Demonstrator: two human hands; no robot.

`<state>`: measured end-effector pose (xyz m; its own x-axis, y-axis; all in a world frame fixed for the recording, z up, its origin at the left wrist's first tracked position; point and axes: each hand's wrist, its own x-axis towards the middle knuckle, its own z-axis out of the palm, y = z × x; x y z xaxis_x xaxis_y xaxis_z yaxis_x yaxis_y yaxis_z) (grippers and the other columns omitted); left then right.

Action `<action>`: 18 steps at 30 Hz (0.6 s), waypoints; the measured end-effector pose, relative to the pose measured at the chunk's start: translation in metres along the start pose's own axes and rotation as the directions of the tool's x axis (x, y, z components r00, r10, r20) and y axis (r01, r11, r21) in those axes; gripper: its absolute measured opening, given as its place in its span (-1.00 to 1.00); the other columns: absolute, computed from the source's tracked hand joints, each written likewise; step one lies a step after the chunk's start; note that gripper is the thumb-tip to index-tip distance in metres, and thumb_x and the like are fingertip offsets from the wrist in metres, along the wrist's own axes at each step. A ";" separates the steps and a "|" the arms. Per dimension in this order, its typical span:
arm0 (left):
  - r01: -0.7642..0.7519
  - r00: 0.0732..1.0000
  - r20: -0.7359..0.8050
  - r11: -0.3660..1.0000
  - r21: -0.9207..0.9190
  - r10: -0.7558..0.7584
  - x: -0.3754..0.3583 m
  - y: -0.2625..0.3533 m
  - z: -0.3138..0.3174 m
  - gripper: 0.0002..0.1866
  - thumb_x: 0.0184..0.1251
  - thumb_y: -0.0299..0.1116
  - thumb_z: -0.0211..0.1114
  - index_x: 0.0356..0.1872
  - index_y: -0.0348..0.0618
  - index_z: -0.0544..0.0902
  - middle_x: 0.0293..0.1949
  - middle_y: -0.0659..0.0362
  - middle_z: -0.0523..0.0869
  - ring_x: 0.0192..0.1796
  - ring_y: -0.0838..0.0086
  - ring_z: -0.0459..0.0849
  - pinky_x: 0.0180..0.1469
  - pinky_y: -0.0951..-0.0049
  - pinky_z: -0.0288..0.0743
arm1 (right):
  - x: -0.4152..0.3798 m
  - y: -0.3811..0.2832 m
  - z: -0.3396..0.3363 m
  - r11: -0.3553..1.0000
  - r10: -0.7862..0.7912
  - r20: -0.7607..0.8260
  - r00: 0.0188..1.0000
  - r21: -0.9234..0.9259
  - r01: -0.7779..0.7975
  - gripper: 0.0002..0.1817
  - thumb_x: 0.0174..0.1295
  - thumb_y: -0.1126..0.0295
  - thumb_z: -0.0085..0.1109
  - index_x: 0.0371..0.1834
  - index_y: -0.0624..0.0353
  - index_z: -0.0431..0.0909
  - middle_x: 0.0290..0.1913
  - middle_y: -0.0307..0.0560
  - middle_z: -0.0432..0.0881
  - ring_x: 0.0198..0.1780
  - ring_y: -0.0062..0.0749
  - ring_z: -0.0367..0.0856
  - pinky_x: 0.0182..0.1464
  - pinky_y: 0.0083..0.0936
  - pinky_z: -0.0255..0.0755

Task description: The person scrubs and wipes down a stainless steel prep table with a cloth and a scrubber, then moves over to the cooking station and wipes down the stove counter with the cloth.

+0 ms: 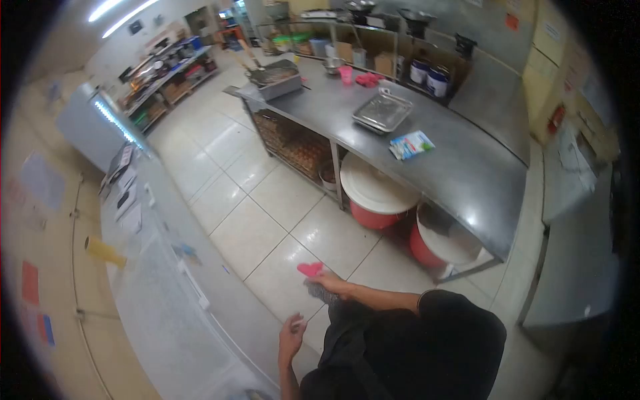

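My right hand (338, 285) reaches forward over the tiled floor, its fingers closed on a pink cloth (309, 269) that sticks out past the fingertips. Just under that hand a dark grey, mottled patch (321, 292) shows; its kind is not clear. My left hand (292, 335) hangs low beside the white counter (173, 333), fingers loosely bent and apart, with nothing visible in them.
To the right stands a steel table (460, 180) bearing metal trays (383, 111), a blue-and-white packet (411, 145), a pink cup (345, 75) and a grey bin (280, 87). Red tubs with white lids (377, 183) sit underneath. A yellow roll (105, 251) lies on the left counter.
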<state>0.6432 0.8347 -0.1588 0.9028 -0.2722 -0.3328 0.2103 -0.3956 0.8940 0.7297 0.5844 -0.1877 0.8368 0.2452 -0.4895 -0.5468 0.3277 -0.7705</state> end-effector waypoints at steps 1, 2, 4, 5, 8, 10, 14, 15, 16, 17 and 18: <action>0.003 0.999 0.036 1.000 0.018 -0.003 0.026 0.024 -0.022 -0.43 0.47 -0.21 0.42 0.38 -0.27 0.50 0.21 -0.01 0.72 0.13 0.21 0.75 0.19 0.30 0.62 | 0.014 -0.009 0.013 1.000 -0.004 -0.027 1.000 0.029 0.005 -0.72 0.42 0.20 0.26 -0.25 0.22 0.55 -0.31 -0.10 0.69 -0.30 -0.41 0.70 -0.25 -0.43 0.57; -0.021 0.988 0.153 1.000 0.020 0.018 0.056 0.042 -0.041 -0.35 0.46 -0.21 0.43 0.44 -0.25 0.41 0.26 -0.03 0.67 0.17 0.20 0.72 0.18 0.28 0.62 | 0.031 -0.022 0.025 0.997 -0.043 -0.174 0.984 0.051 0.053 -0.71 0.43 0.19 0.26 -0.28 0.20 0.53 -0.31 -0.10 0.69 -0.32 -0.41 0.68 -0.26 -0.43 0.56; -0.056 0.956 0.289 0.998 0.032 0.044 0.116 0.059 -0.071 -0.27 0.44 -0.21 0.44 0.51 -0.24 0.32 0.32 -0.04 0.62 0.21 0.19 0.70 0.18 0.26 0.63 | 0.077 -0.040 0.044 0.986 -0.094 -0.334 0.938 0.098 0.134 -0.67 0.45 0.14 0.24 -0.30 0.20 0.52 -0.32 -0.09 0.68 -0.30 -0.39 0.68 -0.24 -0.42 0.55; -0.067 0.945 0.323 0.998 0.013 0.059 0.151 0.067 -0.081 -0.20 0.44 -0.20 0.45 0.54 -0.21 0.22 0.36 -0.08 0.55 0.24 0.19 0.67 0.18 0.25 0.63 | 0.109 -0.046 0.053 0.982 -0.110 -0.349 0.931 0.108 0.156 -0.67 0.45 0.14 0.24 -0.30 0.20 0.52 -0.32 -0.09 0.68 -0.30 -0.39 0.68 -0.24 -0.42 0.55; -0.068 0.950 0.298 0.994 -0.084 0.090 0.254 0.064 -0.113 -0.14 0.46 -0.17 0.43 0.59 -0.13 0.09 0.38 -0.15 0.48 0.24 0.20 0.65 0.18 0.26 0.62 | 0.224 -0.058 0.078 0.907 -0.377 -0.388 0.841 -0.339 0.250 -0.58 0.42 0.04 0.27 -0.16 0.24 0.50 -0.23 -0.10 0.65 -0.19 -0.32 0.62 -0.14 -0.33 0.51; -0.002 0.985 0.169 0.981 -0.192 0.035 0.316 0.055 -0.139 -0.14 0.46 -0.15 0.44 0.58 -0.11 0.09 0.34 -0.20 0.47 0.23 0.19 0.64 0.19 0.28 0.61 | 0.253 -0.135 0.101 0.947 -0.236 -0.420 0.877 -0.303 0.109 -0.56 0.42 0.01 0.27 -0.11 0.24 0.52 -0.20 -0.10 0.64 -0.16 -0.36 0.62 -0.09 -0.36 0.52; 0.062 0.998 0.053 0.913 -0.404 -0.045 0.387 0.084 -0.217 -0.21 0.48 -0.23 0.42 0.55 -0.10 0.12 0.34 -0.15 0.49 0.28 0.23 0.60 0.19 0.27 0.61 | 0.364 -0.177 0.145 0.947 -0.138 -0.236 0.962 -0.317 0.058 -0.54 0.48 -0.01 0.19 0.02 0.23 0.53 -0.10 -0.08 0.65 -0.10 -0.38 0.64 -0.04 -0.36 0.56; 0.060 0.998 0.033 0.901 -0.429 -0.051 0.402 0.082 -0.240 -0.21 0.48 -0.23 0.42 0.55 -0.10 0.12 0.34 -0.15 0.49 0.28 0.23 0.60 0.19 0.27 0.61 | 0.390 -0.191 0.155 0.953 -0.121 -0.166 0.979 -0.294 0.068 -0.54 0.49 -0.02 0.18 0.04 0.22 0.52 -0.08 -0.08 0.65 -0.06 -0.38 0.63 0.00 -0.37 0.55; 0.088 0.996 0.020 0.870 -0.484 -0.090 0.422 0.080 -0.263 -0.22 0.49 -0.25 0.41 0.55 -0.09 0.13 0.34 -0.13 0.50 0.28 0.24 0.60 0.18 0.28 0.61 | 0.416 -0.206 0.166 0.960 -0.102 -0.094 0.990 -0.270 0.073 -0.54 0.50 -0.02 0.16 0.06 0.21 0.52 -0.07 -0.08 0.65 -0.03 -0.39 0.63 0.05 -0.37 0.53; 0.110 0.992 0.011 0.837 -0.536 -0.123 0.446 0.080 -0.284 -0.24 0.49 -0.28 0.40 0.55 -0.09 0.14 0.34 -0.11 0.51 0.27 0.26 0.61 0.17 0.29 0.61 | 0.439 -0.221 0.177 0.937 -0.160 -0.055 0.986 -0.322 0.134 -0.54 0.50 -0.01 0.17 0.07 0.22 0.53 -0.05 -0.06 0.66 -0.01 -0.39 0.63 0.07 -0.39 0.52; 0.123 0.988 0.009 0.752 -0.648 -0.154 0.466 0.086 -0.305 -0.23 0.47 -0.33 0.42 0.54 -0.11 0.15 0.26 -0.06 0.60 0.19 0.30 0.66 0.10 0.33 0.62 | 0.463 -0.234 0.188 0.908 -0.216 -0.014 0.976 -0.370 0.196 -0.53 0.50 -0.01 0.17 0.07 0.23 0.55 -0.03 -0.04 0.66 0.02 -0.39 0.62 0.10 -0.40 0.51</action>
<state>1.1963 0.9417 -0.1451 0.8562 -0.2163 -0.4692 0.5123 0.2376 0.8253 1.2396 0.7926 -0.1576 0.9356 0.1552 -0.3171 -0.3222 0.0086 -0.9466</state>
